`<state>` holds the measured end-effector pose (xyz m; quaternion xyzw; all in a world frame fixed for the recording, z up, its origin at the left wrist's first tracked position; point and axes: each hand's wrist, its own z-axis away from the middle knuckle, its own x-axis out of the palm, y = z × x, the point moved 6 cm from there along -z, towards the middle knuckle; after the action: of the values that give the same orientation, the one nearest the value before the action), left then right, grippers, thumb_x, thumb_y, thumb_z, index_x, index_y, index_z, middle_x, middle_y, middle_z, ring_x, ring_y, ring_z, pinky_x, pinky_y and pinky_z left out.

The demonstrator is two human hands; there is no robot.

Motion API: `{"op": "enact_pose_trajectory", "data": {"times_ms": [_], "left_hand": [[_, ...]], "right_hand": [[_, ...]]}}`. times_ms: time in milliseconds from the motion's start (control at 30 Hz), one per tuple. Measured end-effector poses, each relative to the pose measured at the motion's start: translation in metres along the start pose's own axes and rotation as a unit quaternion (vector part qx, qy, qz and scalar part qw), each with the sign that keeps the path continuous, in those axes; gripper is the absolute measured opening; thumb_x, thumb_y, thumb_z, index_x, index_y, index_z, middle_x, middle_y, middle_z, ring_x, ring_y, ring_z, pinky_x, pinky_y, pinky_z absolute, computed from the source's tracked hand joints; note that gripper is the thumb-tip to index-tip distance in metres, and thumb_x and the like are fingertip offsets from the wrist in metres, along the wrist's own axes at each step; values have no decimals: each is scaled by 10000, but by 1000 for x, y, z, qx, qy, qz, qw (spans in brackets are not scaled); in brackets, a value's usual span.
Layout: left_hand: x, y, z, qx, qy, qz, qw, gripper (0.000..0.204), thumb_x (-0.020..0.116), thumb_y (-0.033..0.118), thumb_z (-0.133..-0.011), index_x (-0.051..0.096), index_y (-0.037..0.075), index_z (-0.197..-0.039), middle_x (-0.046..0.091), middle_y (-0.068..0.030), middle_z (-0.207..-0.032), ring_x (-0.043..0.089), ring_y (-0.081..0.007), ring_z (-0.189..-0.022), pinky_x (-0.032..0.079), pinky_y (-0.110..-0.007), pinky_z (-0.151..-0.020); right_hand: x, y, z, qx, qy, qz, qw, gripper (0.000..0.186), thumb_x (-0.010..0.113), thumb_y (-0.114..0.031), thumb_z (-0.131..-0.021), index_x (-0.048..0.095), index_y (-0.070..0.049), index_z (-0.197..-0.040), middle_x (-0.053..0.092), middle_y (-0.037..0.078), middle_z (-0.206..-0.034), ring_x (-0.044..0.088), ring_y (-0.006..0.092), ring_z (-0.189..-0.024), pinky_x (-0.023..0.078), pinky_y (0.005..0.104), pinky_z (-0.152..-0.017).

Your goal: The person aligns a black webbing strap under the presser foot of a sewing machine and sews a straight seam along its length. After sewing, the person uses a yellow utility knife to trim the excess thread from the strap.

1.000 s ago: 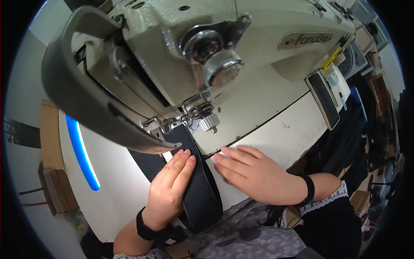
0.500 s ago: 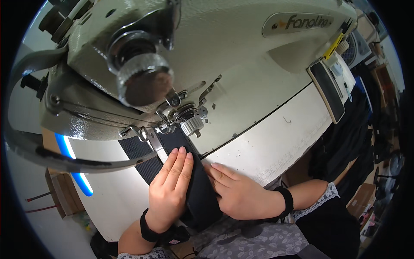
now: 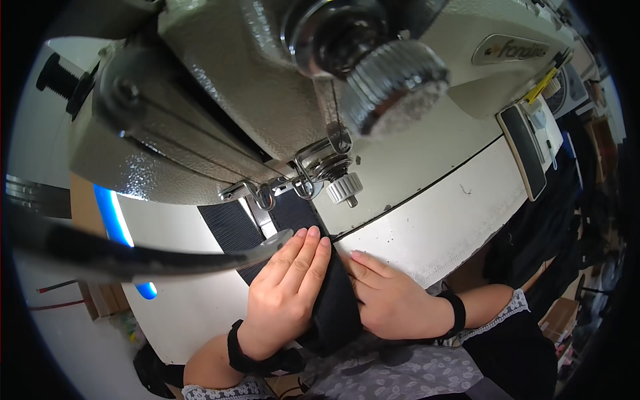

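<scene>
Where the black fabric strip [image 3: 341, 293] runs from beneath the sewing machine [image 3: 253, 87], near the middle of the frame, down toward the lower centre, both hands meet it. The left hand [image 3: 287, 293] lies over it with fingers straight and together; its grip is flat and unclosed, resting on the strip's upper face and wrapped around nothing, probably so that the strip stays level and straight. The right hand [image 3: 400, 303] is at the strip's right edge, fingers partly bent, likely to check sideways sliding; whether its grip pinches anything I cannot tell, as some of the fingers are out of sight. Left of the strip, a ribbed black band [image 3: 230, 227] lies on the white table [image 3: 440, 230]; whether the two are joined is unclear. A dark flat slab [image 3: 522, 153] sits toward the right of the frame, seemingly clear of the hands' way. One cardboard box [image 3: 105, 300] stands at the left and another brown box [image 3: 560, 319] at the lower right; their contents cannot be made out.
</scene>
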<state>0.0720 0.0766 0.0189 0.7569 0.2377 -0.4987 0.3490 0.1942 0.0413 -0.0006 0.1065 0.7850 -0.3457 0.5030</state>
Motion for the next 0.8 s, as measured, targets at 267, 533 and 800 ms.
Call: {"op": "enact_pose_trajectory", "data": {"times_ms": [267,533,800], "left_hand": [[-1,-4,1,7,-35,10,999,481,570,27,-754,628,-58,-1224,630,-223,-1246,627,-356,-1144,511,-413,-968],[3,1,-2,19,-43,-14,999,443,569,17,-790,624,-73,-1221,627,-230,-1245,624,-377,-1146,524,-421,-955],[3,5,-3,18,-51,-30,998,441,571,31,-789,630,-67,-1216,622,-225,-1256,616,-365,-1159,522,-413,-961]], "right_hand": [[-3,1,3,10,34,-4,999,295,542,-152,-770,690,66,-903,627,231,-1207,532,337,-1267,356,434,-1130],[-1,1,7,16,50,-10,999,309,520,-154,-803,691,72,-926,629,240,-1216,555,332,-1241,356,418,-1138],[-1,0,7,10,40,-10,999,325,530,-169,-783,704,75,-909,644,234,-1173,559,335,-1226,354,429,-1137]]}}
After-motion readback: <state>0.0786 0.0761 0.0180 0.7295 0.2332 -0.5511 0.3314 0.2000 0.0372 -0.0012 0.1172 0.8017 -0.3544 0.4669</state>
